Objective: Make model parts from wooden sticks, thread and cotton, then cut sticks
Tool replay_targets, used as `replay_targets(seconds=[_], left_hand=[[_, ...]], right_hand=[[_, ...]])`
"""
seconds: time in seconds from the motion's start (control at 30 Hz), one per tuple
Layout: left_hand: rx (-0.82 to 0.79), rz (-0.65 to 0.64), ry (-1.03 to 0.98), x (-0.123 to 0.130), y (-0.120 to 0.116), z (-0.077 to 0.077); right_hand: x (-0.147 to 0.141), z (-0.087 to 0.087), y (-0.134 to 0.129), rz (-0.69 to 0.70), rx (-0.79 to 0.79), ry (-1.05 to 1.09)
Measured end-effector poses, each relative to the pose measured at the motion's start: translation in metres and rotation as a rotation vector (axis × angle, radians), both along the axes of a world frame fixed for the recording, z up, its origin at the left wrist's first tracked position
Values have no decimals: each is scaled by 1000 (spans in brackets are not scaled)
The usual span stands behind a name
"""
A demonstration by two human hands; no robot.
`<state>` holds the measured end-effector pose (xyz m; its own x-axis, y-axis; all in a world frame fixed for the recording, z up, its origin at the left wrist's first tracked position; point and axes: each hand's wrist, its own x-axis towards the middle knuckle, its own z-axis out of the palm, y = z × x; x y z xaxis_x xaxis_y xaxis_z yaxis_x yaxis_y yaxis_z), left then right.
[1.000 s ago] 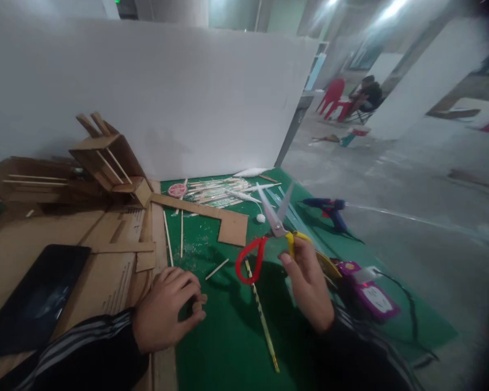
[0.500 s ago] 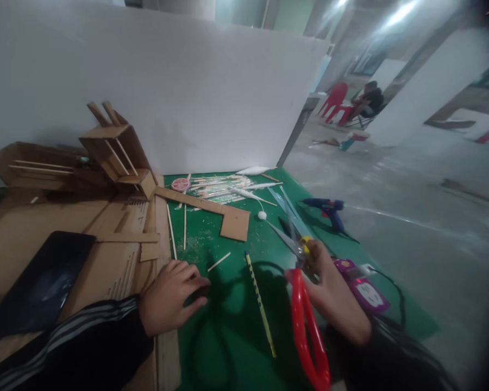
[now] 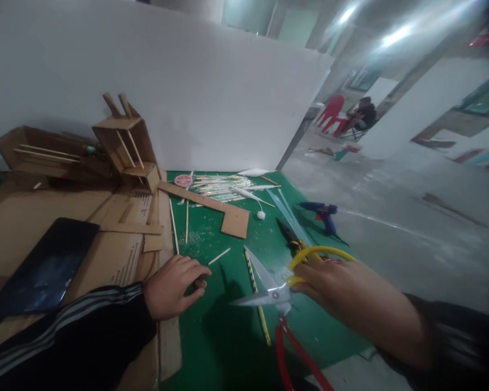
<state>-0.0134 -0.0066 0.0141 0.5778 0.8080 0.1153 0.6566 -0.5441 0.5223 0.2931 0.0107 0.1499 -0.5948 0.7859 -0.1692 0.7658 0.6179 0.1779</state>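
My right hand (image 3: pixel 326 279) grips the yellow handle of a pair of scissors (image 3: pixel 277 296). The blades are spread and point left, over a yellow patterned pencil (image 3: pixel 263 320) lying on the green tabletop; the red handle hangs toward me. Black-tipped pliers (image 3: pixel 286 231) lie just beyond that hand, partly hidden by the scissors' handle. My left hand (image 3: pixel 173 288) hovers by the cardboard edge, fingers half curled and thumb apart, with no held object that I can make out. A short wooden stick (image 3: pixel 219 256) lies near its fingertips.
A blue glue gun (image 3: pixel 324 214) rests at the right edge, near clear glue sticks (image 3: pixel 287 209). Wooden sticks (image 3: pixel 215 187) and an L-shaped cardboard piece (image 3: pixel 234 221) lie farther back. At left are a dark tablet-like slab (image 3: pixel 44 269) and a cardboard structure (image 3: pixel 124 144) before a white panel (image 3: pixel 228 98).
The scissors have swung from pointing away to pointing left, their blades spread wider. My right hand has turned over with them, and its forearm now covers the purple device. My left hand stays nearly in place.
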Motion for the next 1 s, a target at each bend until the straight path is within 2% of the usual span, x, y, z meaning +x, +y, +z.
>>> replay_targets(seconds=[0.1, 0.33, 0.63, 1.0], left_hand=[[0, 20, -1, -3, -1, 3], [19, 101, 46, -8, -1, 6], [12, 71, 74, -9, 1, 7], [28, 67, 95, -9, 3, 6]], right_hand=[[-25, 11, 8, 28, -104, -100], [-58, 17, 30, 244, 17, -118], [-77, 16, 38, 296, 33, -199], [-81, 11, 40, 347, 63, -193]])
